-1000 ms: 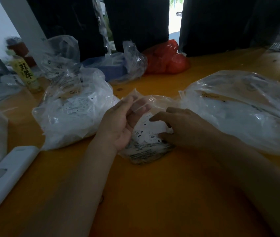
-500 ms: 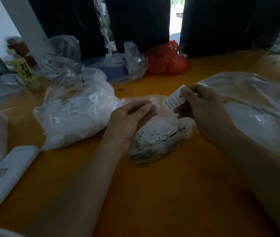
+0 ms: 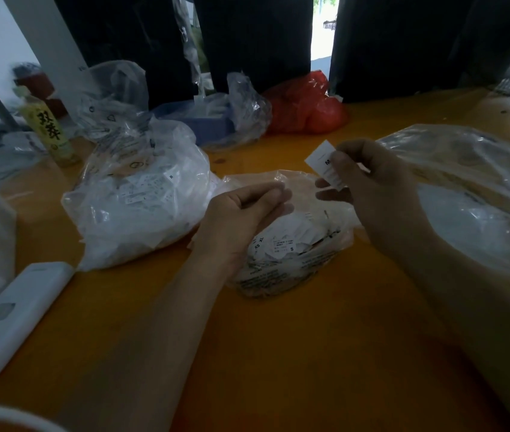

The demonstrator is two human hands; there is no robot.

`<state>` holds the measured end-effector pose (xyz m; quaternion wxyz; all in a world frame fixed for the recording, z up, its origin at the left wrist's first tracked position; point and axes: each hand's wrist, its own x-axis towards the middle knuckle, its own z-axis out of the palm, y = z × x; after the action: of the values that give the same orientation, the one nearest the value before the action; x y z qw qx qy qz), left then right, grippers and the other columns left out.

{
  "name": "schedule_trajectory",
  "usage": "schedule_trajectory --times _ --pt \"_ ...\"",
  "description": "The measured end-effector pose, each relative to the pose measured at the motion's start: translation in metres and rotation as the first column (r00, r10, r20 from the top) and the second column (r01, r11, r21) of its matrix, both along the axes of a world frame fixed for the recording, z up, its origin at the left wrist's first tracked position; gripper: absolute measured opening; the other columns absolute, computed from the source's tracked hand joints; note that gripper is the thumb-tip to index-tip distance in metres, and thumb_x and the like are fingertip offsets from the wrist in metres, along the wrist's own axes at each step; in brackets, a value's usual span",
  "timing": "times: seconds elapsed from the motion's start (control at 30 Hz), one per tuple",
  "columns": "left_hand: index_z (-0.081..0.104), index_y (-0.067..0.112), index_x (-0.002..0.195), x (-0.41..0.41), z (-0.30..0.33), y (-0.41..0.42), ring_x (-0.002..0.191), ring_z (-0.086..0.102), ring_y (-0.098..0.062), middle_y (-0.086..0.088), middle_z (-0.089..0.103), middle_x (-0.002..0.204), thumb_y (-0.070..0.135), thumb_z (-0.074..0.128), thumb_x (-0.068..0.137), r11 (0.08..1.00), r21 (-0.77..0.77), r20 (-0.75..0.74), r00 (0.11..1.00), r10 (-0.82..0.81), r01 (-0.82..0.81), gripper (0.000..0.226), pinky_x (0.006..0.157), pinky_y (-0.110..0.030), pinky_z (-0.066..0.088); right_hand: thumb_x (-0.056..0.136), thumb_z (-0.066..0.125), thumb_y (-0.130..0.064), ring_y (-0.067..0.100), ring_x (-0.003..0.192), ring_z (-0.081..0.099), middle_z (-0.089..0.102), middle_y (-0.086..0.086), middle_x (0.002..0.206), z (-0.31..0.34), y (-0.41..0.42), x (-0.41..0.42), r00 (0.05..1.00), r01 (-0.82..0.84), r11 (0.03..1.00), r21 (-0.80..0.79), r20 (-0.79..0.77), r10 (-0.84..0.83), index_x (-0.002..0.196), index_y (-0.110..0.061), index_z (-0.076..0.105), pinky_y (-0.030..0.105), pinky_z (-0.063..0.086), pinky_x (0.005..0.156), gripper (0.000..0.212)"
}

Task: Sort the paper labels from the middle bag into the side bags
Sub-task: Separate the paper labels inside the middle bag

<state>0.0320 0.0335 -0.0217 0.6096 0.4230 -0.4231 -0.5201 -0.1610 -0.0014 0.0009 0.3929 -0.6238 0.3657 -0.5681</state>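
At centre, the left hand grips the middle bag open; just beyond, right-hand fingers pinch a paper label, long axis slanting ten-to-four, the right side bag nearest, at three o'clock.

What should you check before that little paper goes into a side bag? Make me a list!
1. Paper label pinched firmly in the right hand: ok.
2. Size letter readable: ok, it looks like M.
3. Left hand holding the middle bag open: ok.
4. Right bag mouth open: cannot tell.
5. Which side bag takes M: cannot tell.
6. Left bag within reach beside the middle bag: ok.
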Motion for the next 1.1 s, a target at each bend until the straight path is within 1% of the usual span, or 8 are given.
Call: schedule_trajectory --times 0.2,0.43,0.63,0.8,0.87,0.93,1.03,1.1 --pt "0.077 0.012 0.114 -0.003 -0.001 0.004 0.103 0.078 -0.022 -0.007 0.081 0.107 0.011 0.075 0.093 0.997 -0.075 0.187 0.982 0.005 0.009 0.021 0.091 -0.025 0.06 0.102 0.057 -0.017 0.003 0.072 0.067 0.067 -0.009 0.08 -0.004 -0.001 -0.002 0.926 0.055 0.955 -0.291 -0.344 -0.158 0.109 -0.026 0.065 0.017 0.054 0.061 0.013" --pt "0.077 0.007 0.118 -0.005 -0.002 0.006 0.1 0.078 -0.017 -0.005 0.081 0.109 0.01 0.075 0.094 0.993 -0.117 0.349 0.935 0.055 -0.015 0.024 0.093 -0.026 0.06 0.099 0.061 -0.018 0.003 0.077 0.065 0.061 -0.016 0.093 -0.005 0.001 0.0 0.866 0.041 0.914 -0.404 -0.442 -0.234 0.114 -0.024 0.063 0.013 0.05 0.065 0.016" --pt "0.077 0.012 0.116 -0.003 -0.004 0.006 0.099 0.079 -0.016 -0.002 0.082 0.106 0.014 0.076 0.094 0.991 -0.132 0.355 0.933 0.05 -0.003 0.022 0.09 -0.023 0.06 0.098 0.062 -0.019 0.003 0.079 0.063 0.058 -0.02 0.091 -0.005 0.001 -0.001 0.859 0.049 0.902 -0.429 -0.442 -0.257 0.113 -0.023 0.065 0.012 0.046 0.065 0.016" --pt "0.078 0.009 0.115 -0.001 -0.006 0.003 0.096 0.079 -0.017 -0.004 0.082 0.1 0.014 0.075 0.095 0.99 -0.139 0.362 0.931 0.048 0.004 0.021 0.085 -0.022 0.06 0.1 0.06 -0.017 0.002 0.084 0.059 0.056 -0.012 0.103 -0.009 -0.002 -0.002 0.816 -0.021 0.907 -0.421 -0.531 -0.228 0.116 -0.023 0.065 0.018 0.048 0.07 0.019" --pt "0.078 0.009 0.117 -0.001 -0.006 0.002 0.091 0.079 -0.016 -0.004 0.082 0.095 0.015 0.074 0.097 0.991 -0.135 0.39 0.919 0.06 -0.007 0.021 0.078 -0.023 0.062 0.1 0.059 -0.014 -0.001 0.082 0.056 0.058 -0.011 0.104 -0.01 -0.003 -0.002 0.788 -0.059 0.907 -0.417 -0.578 -0.214 0.119 -0.025 0.066 0.014 0.044 0.069 0.023" --pt "0.078 0.015 0.116 0.0 -0.007 0.002 0.089 0.078 -0.013 0.001 0.082 0.093 0.017 0.074 0.097 0.99 -0.139 0.445 0.892 0.08 -0.02 0.019 0.071 -0.023 0.062 0.1 0.059 -0.012 -0.009 0.078 0.054 0.057 -0.017 0.095 -0.011 -0.004 -0.002 0.769 -0.095 0.903 -0.42 -0.606 -0.202 0.125 -0.025 0.064 0.007 0.041 0.065 0.029" --pt "0.079 0.02 0.115 0.001 -0.008 0.001 0.087 0.078 -0.01 0.007 0.082 0.094 0.02 0.075 0.096 0.989 -0.144 0.479 0.872 0.097 -0.031 0.019 0.064 -0.022 0.061 0.099 0.061 -0.015 -0.003 0.067 0.058 0.057 -0.017 0.08 -0.014 -0.003 0.0 0.765 -0.105 0.933 -0.345 -0.627 -0.146 0.141 -0.029 0.05 0.009 0.042 0.057 0.045" --pt "0.079 0.02 0.115 0.001 -0.008 0.001 0.085 0.078 -0.011 0.008 0.081 0.094 0.021 0.076 0.096 0.988 -0.147 0.48 0.871 0.106 -0.039 0.019 0.062 -0.021 0.06 0.096 0.067 -0.022 0.001 0.076 0.063 0.063 -0.009 0.096 -0.016 -0.003 0.003 0.801 -0.069 0.969 -0.238 -0.592 -0.089 0.145 -0.031 0.038 0.015 0.049 0.062 0.058"
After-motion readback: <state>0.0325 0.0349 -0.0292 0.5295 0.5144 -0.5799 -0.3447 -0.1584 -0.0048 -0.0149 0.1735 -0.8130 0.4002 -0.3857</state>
